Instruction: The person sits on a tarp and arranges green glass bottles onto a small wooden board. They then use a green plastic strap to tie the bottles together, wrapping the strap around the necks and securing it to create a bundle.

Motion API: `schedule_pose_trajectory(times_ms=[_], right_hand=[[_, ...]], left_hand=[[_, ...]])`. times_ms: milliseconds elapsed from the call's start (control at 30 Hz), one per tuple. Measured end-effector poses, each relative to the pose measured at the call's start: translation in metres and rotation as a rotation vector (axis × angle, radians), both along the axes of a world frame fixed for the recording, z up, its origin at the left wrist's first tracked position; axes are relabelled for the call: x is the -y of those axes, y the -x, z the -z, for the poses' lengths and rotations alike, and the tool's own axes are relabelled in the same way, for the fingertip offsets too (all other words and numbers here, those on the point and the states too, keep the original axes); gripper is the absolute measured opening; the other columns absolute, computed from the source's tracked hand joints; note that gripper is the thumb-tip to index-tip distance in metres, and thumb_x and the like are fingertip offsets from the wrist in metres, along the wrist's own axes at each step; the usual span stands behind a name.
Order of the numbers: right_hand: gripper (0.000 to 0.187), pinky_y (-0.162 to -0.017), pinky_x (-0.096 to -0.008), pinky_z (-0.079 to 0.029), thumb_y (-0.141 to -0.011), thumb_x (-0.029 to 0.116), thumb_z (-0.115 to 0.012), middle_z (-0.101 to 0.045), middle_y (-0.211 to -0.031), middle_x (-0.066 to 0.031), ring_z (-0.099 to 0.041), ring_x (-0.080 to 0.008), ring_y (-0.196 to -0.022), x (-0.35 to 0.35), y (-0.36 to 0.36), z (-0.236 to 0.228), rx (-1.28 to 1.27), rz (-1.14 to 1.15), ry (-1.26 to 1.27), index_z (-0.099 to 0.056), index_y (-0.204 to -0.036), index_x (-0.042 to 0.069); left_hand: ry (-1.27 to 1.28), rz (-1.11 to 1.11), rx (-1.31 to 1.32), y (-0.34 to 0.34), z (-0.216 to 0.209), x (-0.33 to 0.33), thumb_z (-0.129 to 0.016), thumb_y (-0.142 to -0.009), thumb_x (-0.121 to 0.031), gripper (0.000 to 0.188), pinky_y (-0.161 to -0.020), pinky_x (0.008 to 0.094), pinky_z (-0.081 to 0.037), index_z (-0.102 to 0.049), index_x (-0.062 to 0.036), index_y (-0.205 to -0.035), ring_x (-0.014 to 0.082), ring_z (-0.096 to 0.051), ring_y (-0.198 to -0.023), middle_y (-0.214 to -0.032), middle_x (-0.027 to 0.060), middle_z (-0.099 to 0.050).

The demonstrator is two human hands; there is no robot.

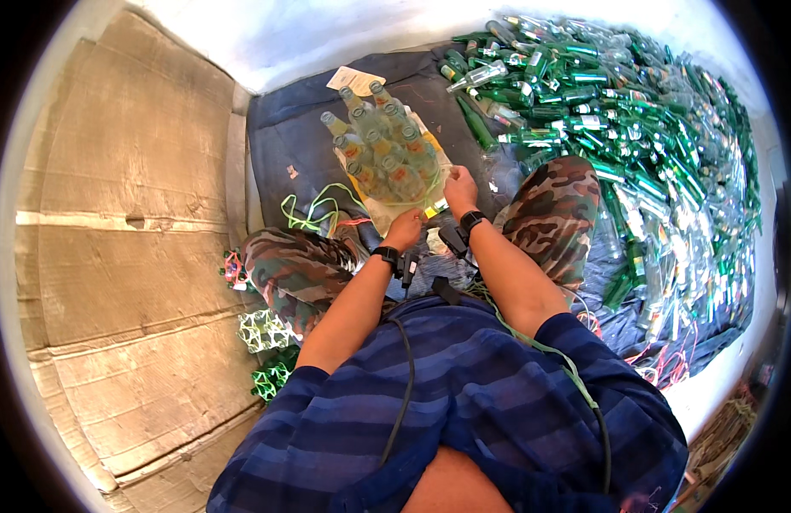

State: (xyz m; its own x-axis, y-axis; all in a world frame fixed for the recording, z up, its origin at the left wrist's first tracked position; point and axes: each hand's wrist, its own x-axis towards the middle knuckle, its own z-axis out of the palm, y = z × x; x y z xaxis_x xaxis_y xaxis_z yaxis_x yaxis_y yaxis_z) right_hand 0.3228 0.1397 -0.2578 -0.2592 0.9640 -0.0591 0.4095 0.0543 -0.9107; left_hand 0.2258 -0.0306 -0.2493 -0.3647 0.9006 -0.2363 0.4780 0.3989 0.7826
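The group of clear, pale glass bottles with slim necks stands upright and tightly together at 12 o'clock, on a flat yellowish-white board, and both hands are at its near edge. The left hand, near the centre of the view, has its fingers bent inward; the right hand, toward 1 o'clock, is also curled, with the fingers drawn near the thumb. The fingertips are too small in the view, so I cannot tell if either hand has hold of something. A thin, pale green plastic strap seems to pass low around the bottles, just beside the hands. To handle it well, I would judge, one should pull evenly from both sides, let the strap lie level around the bodies, and avoid any sudden jerk, because smooth round glass can slide or tip. As for materials, the loose, bright green plastic strap loops at 10 o'clock look thin and springy. The wrinkled dark sheet below looks soft, while the large brown cardboard panel at 9 o'clock is creased and matt. At 2 o'clock, the wide heap of green and clear glass bottles is shiny, long-shaped and lies in many directions
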Motion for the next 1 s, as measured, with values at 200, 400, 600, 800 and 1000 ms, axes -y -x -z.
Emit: schedule_pose_trajectory(times_ms=[200, 400, 600, 800, 1000], right_hand=[[0.029, -0.087, -0.0469, -0.055, -0.091, 0.030, -0.061, -0.075, -0.101, -0.0202, -0.070, -0.0420, -0.099, -0.007, 0.008, 0.013, 0.034, -0.183, 0.215, -0.076, -0.100, 0.007], [0.034, -0.085, -0.0467, -0.055, -0.088, 0.034, -0.064, -0.075, -0.099, -0.0204, -0.072, -0.0391, -0.097, 0.004, -0.001, -0.002, 0.087, -0.270, 0.286, -0.076, -0.103, 0.006], [0.030, -0.084, -0.0454, -0.056, -0.084, 0.030, -0.069, -0.076, -0.095, -0.0195, -0.073, -0.0372, -0.094, -0.004, 0.009, 0.013, 0.028, -0.263, 0.216, -0.077, -0.098, 0.004], [0.026, -0.082, -0.0447, -0.056, -0.080, 0.025, -0.071, -0.076, -0.092, -0.0198, -0.073, -0.0373, -0.089, -0.006, 0.019, 0.020, 0.011, -0.236, 0.283, -0.078, -0.096, 0.005], [0.023, -0.081, -0.0446, -0.056, -0.081, 0.017, -0.066, -0.076, -0.094, -0.0199, -0.073, -0.0377, -0.089, -0.019, 0.019, 0.063, 0.094, -0.369, 0.004, -0.078, -0.096, 0.004]], left_hand=[[0.044, -0.145, 0.242, 0.000, 0.008, -0.006, -0.049, -0.096, -0.015, 0.019, -0.059, 0.0348, -0.047, -0.065, -0.0047, -0.095, 0.0174, -0.063, -0.064, -0.072, 0.0073, -0.061], [0.010, -0.090, -0.128, -0.006, -0.010, -0.012, -0.054, -0.092, -0.019, 0.023, -0.074, 0.0473, -0.050, -0.069, -0.0009, -0.090, 0.0370, -0.068, -0.086, -0.086, 0.0198, -0.071], [-0.124, -0.249, -0.080, -0.019, -0.027, -0.017, -0.049, -0.099, -0.024, 0.031, -0.085, 0.0519, -0.049, -0.068, -0.0007, -0.105, 0.0475, -0.064, -0.101, -0.104, 0.0270, -0.069], [-0.057, -0.205, -0.166, -0.015, -0.020, -0.016, -0.046, -0.101, -0.026, 0.035, -0.089, 0.0515, -0.050, -0.068, -0.0035, -0.118, 0.0474, -0.065, -0.106, -0.110, 0.0273, -0.069], [-0.016, -0.229, -0.148, -0.016, -0.023, -0.021, -0.047, -0.100, -0.026, 0.035, -0.089, 0.0509, -0.051, -0.072, -0.0055, -0.113, 0.0460, -0.066, -0.104, -0.107, 0.0242, -0.072]])
